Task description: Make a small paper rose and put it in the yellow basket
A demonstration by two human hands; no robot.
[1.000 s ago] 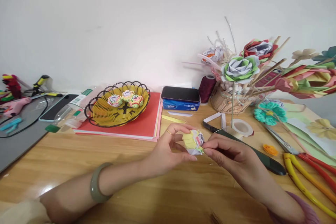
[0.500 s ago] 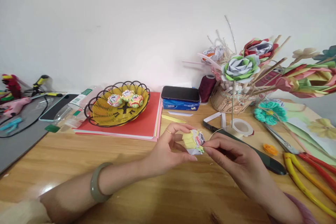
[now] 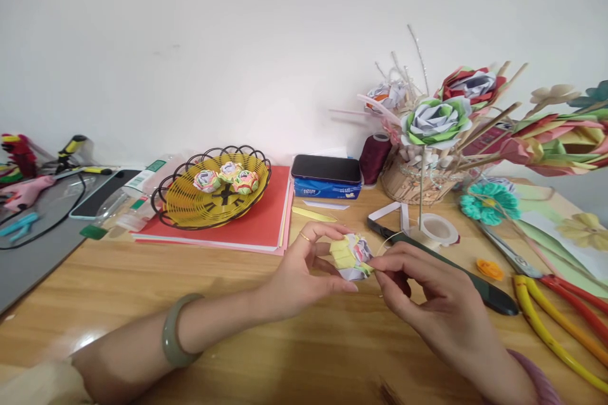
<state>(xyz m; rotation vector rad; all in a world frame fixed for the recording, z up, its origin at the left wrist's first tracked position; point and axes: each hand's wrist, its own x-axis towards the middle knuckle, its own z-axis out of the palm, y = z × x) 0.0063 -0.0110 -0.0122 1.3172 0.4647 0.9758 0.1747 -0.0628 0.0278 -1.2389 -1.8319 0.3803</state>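
Observation:
A small folded paper flower (image 3: 349,253), pale yellow outside with white, pink and green layers, is held above the table. My left hand (image 3: 311,266) grips it from the left, thumb below and fingers behind. At its right edge, my right hand (image 3: 427,291) pinches a petal between thumb and forefinger; the other fingers are curled. Behind the flower, a yellow paper strip (image 3: 313,214) lies on the table. A yellow woven basket (image 3: 216,205) at the left holds several similar paper flowers (image 3: 231,171).
Red paper sheets (image 3: 266,228) lie under the basket. Behind stands a blue box (image 3: 325,190) with a black phone (image 3: 325,168) on top. To the right are a dark-handled tool (image 3: 489,294), a tape roll (image 3: 434,231), scissors (image 3: 536,278) and a wooden pot (image 3: 418,180) of paper flowers.
My right thumb has shifted slightly down and right, while the forefinger stays at the flower's edge. My left hand and the flower are almost still.

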